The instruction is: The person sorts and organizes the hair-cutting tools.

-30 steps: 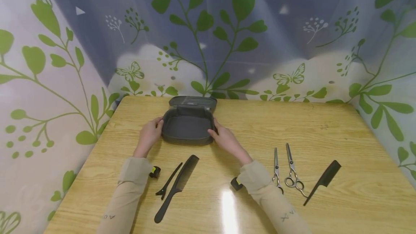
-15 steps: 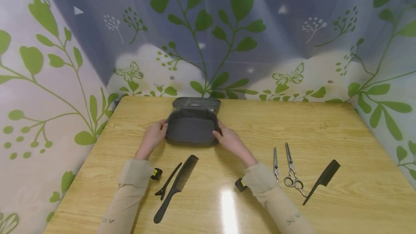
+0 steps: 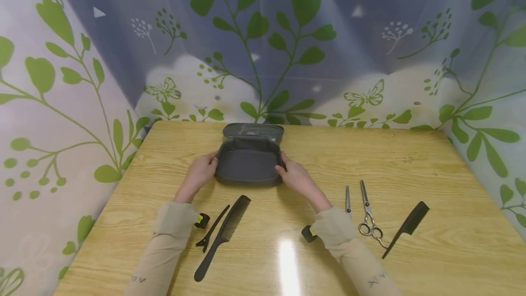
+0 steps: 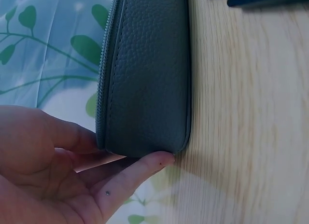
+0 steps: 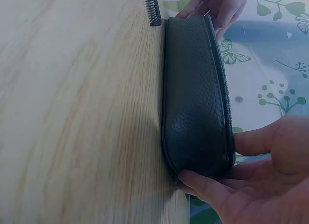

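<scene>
A dark grey zippered case (image 3: 249, 166) stands on the wooden table with its lid (image 3: 252, 130) folded back and nothing seen inside. My left hand (image 3: 199, 173) holds its left end, thumb at the zipper edge in the left wrist view. At the opposite end, my right hand (image 3: 298, 177) grips the case between thumb and fingers. Nearer to me lie a black hair clip (image 3: 216, 226) and a black handled comb (image 3: 226, 234), side by side. Beyond the right forearm are scissors (image 3: 366, 202), a second pair of scissors (image 3: 348, 198) partly hidden by the sleeve, and a tail comb (image 3: 412, 220).
The wooden table (image 3: 328, 154) ends at a leaf-patterned curtain (image 3: 263, 58) at the back, close behind the case lid. More patterned cloth hangs along the left and right sides. Bare tabletop lies between the case and the scissors.
Both hands have shifted the case a little to the right along the table. The right sleeve now covers more of the nearer scissors. Combs and clip stay put.
</scene>
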The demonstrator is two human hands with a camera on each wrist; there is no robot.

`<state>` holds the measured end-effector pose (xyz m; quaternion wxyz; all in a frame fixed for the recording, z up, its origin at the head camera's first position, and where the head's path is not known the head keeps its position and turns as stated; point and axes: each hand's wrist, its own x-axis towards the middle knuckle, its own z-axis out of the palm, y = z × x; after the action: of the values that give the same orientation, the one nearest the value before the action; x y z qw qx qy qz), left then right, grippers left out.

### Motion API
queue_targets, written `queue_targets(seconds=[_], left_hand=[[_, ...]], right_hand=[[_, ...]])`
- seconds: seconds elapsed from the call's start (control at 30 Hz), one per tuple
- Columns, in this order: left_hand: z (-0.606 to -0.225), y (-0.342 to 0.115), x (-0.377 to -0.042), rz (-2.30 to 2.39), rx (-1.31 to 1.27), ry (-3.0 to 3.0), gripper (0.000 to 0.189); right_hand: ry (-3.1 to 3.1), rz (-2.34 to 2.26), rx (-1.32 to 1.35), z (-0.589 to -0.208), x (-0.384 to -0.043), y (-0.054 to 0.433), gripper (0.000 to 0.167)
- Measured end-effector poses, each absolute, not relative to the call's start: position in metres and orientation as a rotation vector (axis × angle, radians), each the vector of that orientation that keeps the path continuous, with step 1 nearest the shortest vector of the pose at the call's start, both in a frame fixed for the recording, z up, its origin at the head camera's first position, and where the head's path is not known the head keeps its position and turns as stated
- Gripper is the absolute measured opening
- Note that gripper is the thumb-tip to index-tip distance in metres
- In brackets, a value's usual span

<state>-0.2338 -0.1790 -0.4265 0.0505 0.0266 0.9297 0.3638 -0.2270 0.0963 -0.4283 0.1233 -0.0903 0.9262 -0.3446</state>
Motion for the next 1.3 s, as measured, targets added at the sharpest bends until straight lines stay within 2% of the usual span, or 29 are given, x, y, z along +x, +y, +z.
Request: queue_targets(seconds=[0.4,1.3], left_hand=[[-0.431,-0.162,-0.234,1.180,0.127,2.758,0.046],[-0.428,-0.120,-0.238,1.032,0.264,2.826,0.043]], right_hand=[[2.664,-1.033,-0.239,-0.430,-0.226,0.120,0.061],[2.680,-1.003,-0.176,-0.427,-0.223,0.160,0.058]])
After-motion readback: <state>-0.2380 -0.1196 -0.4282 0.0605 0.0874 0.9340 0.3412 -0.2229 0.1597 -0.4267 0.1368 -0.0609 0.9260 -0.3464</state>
